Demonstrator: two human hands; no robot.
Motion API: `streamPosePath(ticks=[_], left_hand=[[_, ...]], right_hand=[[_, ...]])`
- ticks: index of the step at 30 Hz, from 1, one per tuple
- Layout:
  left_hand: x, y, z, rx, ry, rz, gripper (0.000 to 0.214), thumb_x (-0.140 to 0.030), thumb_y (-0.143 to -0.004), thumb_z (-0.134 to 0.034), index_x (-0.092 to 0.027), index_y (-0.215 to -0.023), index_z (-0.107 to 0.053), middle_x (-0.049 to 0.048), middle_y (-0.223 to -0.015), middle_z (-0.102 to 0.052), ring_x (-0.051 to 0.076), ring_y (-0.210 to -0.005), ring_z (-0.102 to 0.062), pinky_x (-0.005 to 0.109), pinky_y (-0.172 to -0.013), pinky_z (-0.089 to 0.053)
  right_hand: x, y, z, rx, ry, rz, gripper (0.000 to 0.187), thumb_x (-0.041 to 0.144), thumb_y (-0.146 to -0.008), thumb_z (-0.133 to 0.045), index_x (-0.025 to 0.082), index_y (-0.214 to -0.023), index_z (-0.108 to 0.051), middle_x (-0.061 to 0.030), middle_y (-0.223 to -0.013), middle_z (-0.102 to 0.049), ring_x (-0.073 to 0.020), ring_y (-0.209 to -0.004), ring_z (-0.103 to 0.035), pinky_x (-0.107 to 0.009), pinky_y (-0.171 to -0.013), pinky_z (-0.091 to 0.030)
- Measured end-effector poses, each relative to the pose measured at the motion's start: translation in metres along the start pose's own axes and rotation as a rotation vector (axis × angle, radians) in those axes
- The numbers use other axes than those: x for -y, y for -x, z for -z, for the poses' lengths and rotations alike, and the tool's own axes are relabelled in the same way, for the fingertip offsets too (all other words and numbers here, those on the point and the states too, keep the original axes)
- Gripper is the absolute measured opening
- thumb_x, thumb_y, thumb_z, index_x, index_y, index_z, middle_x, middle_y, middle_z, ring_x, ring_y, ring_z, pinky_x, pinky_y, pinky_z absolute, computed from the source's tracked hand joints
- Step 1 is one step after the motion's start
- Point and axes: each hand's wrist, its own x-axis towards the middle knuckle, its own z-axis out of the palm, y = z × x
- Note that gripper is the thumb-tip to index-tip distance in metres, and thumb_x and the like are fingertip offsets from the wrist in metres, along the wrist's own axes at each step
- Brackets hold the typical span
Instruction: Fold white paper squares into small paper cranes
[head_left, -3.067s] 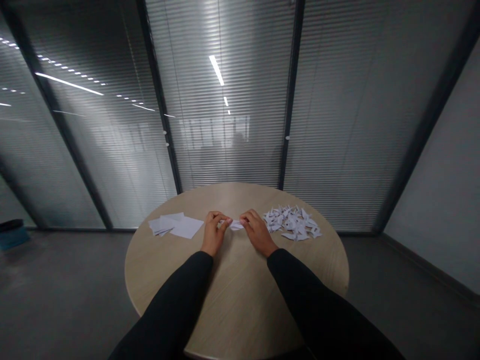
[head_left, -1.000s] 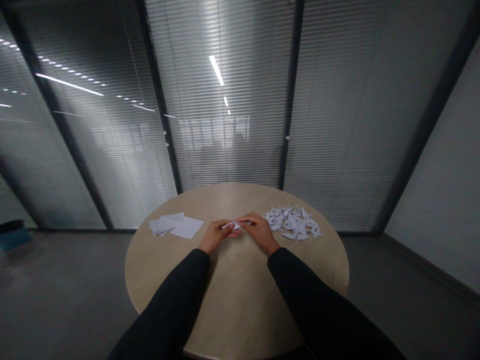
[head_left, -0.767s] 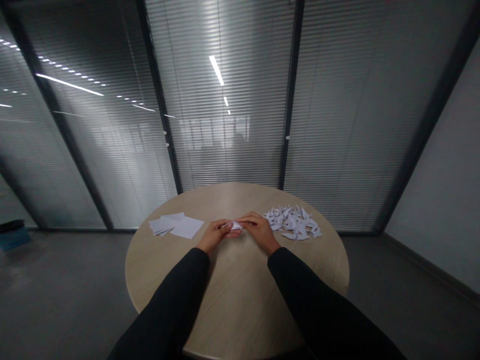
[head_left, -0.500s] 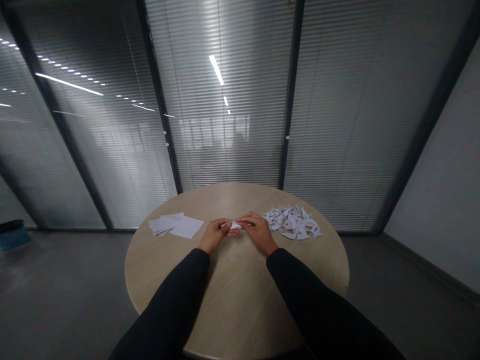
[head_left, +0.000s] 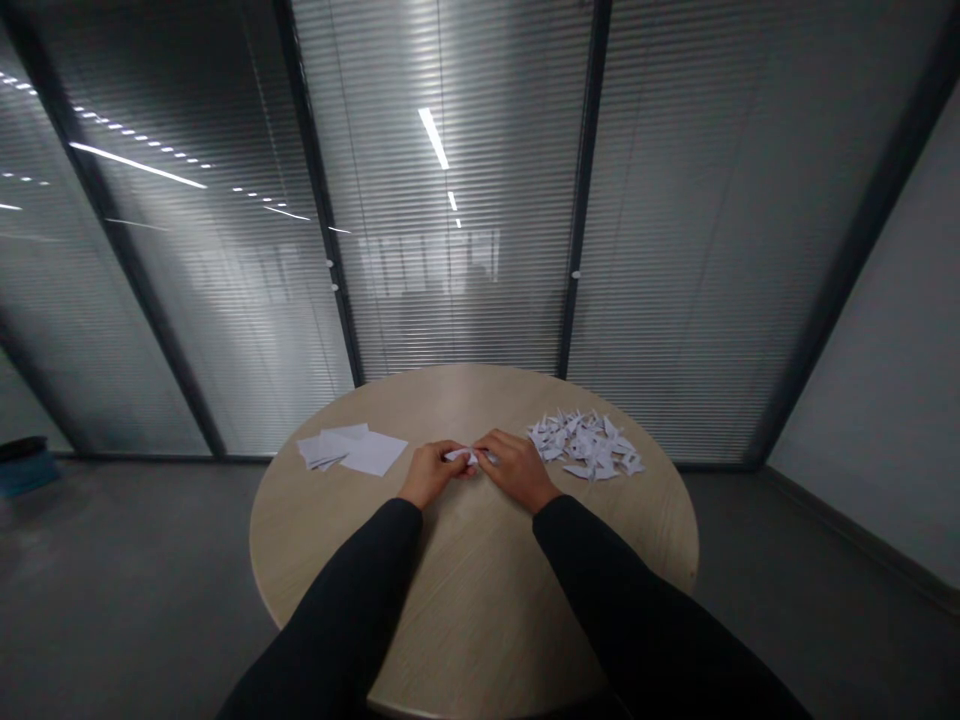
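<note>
A small folded piece of white paper (head_left: pixel 460 455) is pinched between my two hands over the middle of the round table. My left hand (head_left: pixel 431 473) is closed on its left part, fingers curled around it. From the other side my right hand (head_left: pixel 515 468) grips the right end between thumb and fingers. My fingers hide much of the paper, so its exact shape cannot be made out. Left of my hands lie loose white paper sheets (head_left: pixel 373 454), partly overlapping. To the right is a heap of small folded paper pieces (head_left: pixel 581 441) with pointed ends.
The round wooden table (head_left: pixel 465 620) stands before a glass partition with blinds (head_left: pixel 465 320). A blue bin with a dark rim (head_left: pixel 28 473) sits on the floor at the far left. A plain wall (head_left: pixel 885 420) rises at the right.
My fingers have shifted on the paper, and less of it shows between them now. My hands have come slightly closer together. The sheets and the heap have not moved.
</note>
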Motion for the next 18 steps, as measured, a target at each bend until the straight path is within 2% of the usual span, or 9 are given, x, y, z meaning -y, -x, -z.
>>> streamPosePath(ticks=[3,7,10,14,18], left_hand=[[-0.001,0.0,-0.001,0.004,0.039,0.023,0.029,-0.038,-0.069,-0.062,-0.011,-0.078,-0.067,0.0062,-0.067,-0.07,0.018,-0.064,-0.066,0.027,-0.064,-0.052],[-0.004,-0.002,-0.002,0.044,0.285,0.142,0.03,-0.038,-0.063,-0.069,-0.011,-0.074,-0.065,0.005,-0.065,-0.069,0.017,-0.063,-0.067,0.029,-0.068,-0.053],[-0.008,-0.002,-0.002,0.047,0.382,0.196,0.03,-0.036,-0.06,-0.073,-0.01,-0.074,-0.065,0.005,-0.064,-0.069,0.017,-0.063,-0.066,0.031,-0.071,-0.053],[-0.011,-0.001,0.001,0.024,0.47,0.233,0.025,-0.03,-0.061,-0.074,-0.01,-0.074,-0.066,0.0049,-0.066,-0.07,0.018,-0.066,-0.067,0.032,-0.075,-0.053],[-0.011,-0.001,0.003,0.006,0.568,0.261,0.022,-0.024,-0.063,-0.073,-0.009,-0.078,-0.067,0.0068,-0.074,-0.071,0.017,-0.071,-0.067,0.029,-0.076,-0.053]], right_hand=[[0.0,-0.001,0.001,0.019,0.103,0.055,0.011,0.019,-0.084,-0.051,0.018,-0.083,-0.062,-0.0033,-0.077,-0.063,-0.0143,-0.073,-0.057,-0.024,-0.067,-0.04],[0.001,-0.003,0.004,0.037,0.214,0.128,0.012,0.02,-0.085,-0.05,0.018,-0.079,-0.06,-0.0032,-0.075,-0.062,-0.0144,-0.072,-0.056,-0.025,-0.066,-0.038],[0.001,-0.004,0.007,0.063,0.25,0.19,0.014,0.021,-0.087,-0.049,0.017,-0.078,-0.059,-0.0035,-0.076,-0.062,-0.0143,-0.072,-0.056,-0.025,-0.065,-0.038],[0.001,-0.005,0.011,0.095,0.265,0.266,0.012,0.022,-0.087,-0.049,0.017,-0.089,-0.061,-0.0049,-0.083,-0.064,-0.0153,-0.076,-0.057,-0.025,-0.067,-0.041],[0.0,-0.005,0.009,0.08,0.28,0.293,0.018,0.016,-0.087,-0.047,0.016,-0.1,-0.06,-0.0083,-0.093,-0.065,-0.0177,-0.083,-0.059,-0.028,-0.071,-0.044]])
